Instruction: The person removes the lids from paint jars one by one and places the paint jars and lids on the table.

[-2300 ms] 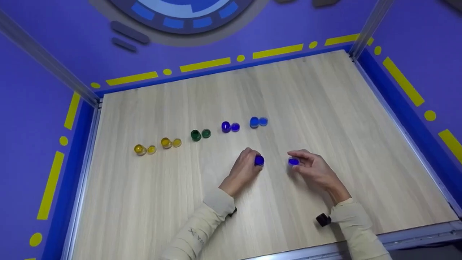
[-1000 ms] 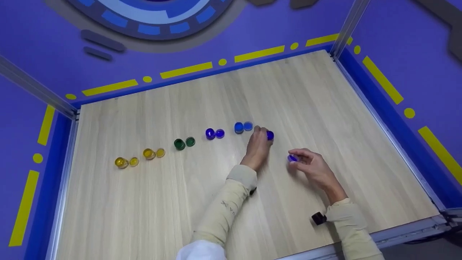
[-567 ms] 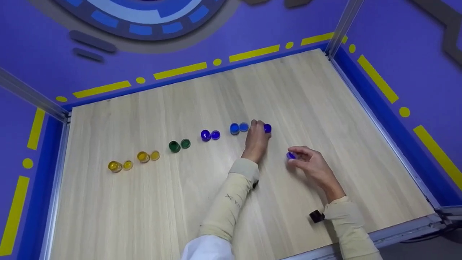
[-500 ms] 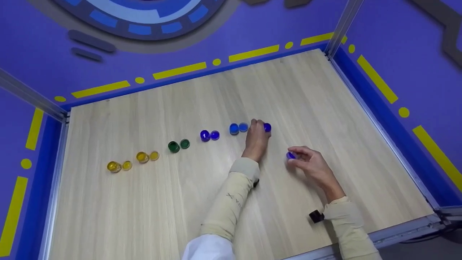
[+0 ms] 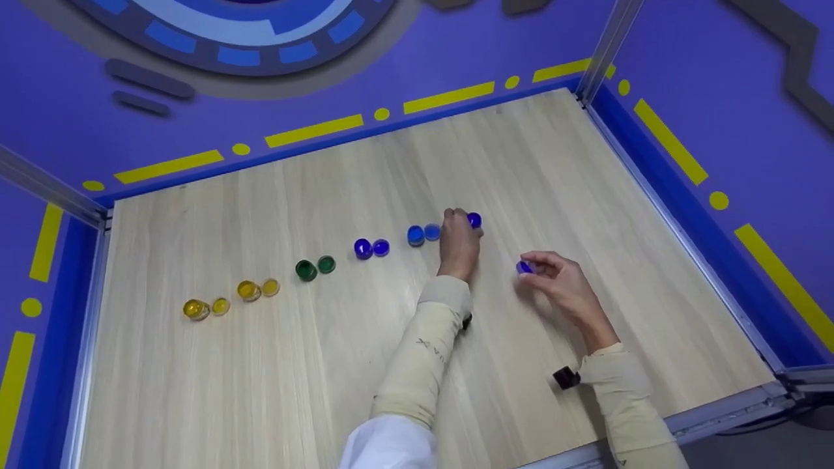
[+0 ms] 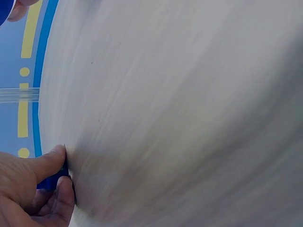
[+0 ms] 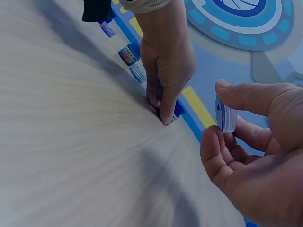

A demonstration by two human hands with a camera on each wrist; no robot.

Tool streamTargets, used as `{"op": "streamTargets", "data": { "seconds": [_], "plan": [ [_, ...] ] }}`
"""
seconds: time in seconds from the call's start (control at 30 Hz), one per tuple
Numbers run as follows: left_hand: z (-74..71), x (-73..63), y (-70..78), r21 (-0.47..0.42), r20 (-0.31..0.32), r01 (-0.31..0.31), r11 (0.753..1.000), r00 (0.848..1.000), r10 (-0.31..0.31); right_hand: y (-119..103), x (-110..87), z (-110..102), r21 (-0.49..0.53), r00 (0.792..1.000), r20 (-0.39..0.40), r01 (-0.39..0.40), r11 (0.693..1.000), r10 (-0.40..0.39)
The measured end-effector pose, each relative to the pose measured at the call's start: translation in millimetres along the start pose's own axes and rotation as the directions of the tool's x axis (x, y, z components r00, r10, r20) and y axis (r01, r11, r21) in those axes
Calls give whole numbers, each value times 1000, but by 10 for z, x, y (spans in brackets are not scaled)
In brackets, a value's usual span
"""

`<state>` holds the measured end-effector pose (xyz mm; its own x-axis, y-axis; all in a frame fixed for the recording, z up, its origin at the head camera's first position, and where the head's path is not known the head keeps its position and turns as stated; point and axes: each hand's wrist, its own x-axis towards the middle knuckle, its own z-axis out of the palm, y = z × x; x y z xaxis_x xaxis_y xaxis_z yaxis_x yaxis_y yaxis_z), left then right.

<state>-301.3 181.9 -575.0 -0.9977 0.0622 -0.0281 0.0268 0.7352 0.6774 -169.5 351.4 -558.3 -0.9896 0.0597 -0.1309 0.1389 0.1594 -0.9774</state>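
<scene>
My left hand (image 5: 459, 246) grips a small dark blue paint jar (image 5: 474, 220) at the right end of a row of jars. In the right wrist view, that jar (image 7: 176, 113) is down at the table surface under the left hand's fingertips. My right hand (image 5: 565, 286) pinches a round clear-rimmed lid with blue on it (image 5: 523, 268), nearer to me and further right. The right wrist view has this lid (image 7: 225, 115) on edge between thumb and fingers, off the table. Left-hand fingers partly hide the jar (image 6: 53, 180) in the left wrist view.
Leftward run open paint jars, each with its lid at its right: light blue (image 5: 416, 236), dark blue (image 5: 363, 249), green (image 5: 305, 270), and two yellow ones (image 5: 248, 291). All stand on a wood-grain table (image 5: 260, 384) bounded by blue-purple panels (image 5: 215, 117).
My left hand has carried the dark blue jar away from me to the right end of the row. The right hand still pinches the lid, which has tilted more on edge. The head view has shifted.
</scene>
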Motion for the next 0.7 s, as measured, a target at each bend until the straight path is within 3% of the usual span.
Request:
{"op": "streamTargets", "data": {
  "seconds": [0.23,0.4,0.7],
  "plan": [
    [20,14,20,27,1,29,999,1000,-29,-95,253,-8,-168,996,-51,63,984,-72],
    [43,0,28,22,-7,32,999,999,-32,-122,507,41,-285,990,-70,99,953,-124],
    [55,-3,27,65,-32,20,998,999,-18,-251,899,119,-400,974,-52,181,898,-220]
  ]
}}
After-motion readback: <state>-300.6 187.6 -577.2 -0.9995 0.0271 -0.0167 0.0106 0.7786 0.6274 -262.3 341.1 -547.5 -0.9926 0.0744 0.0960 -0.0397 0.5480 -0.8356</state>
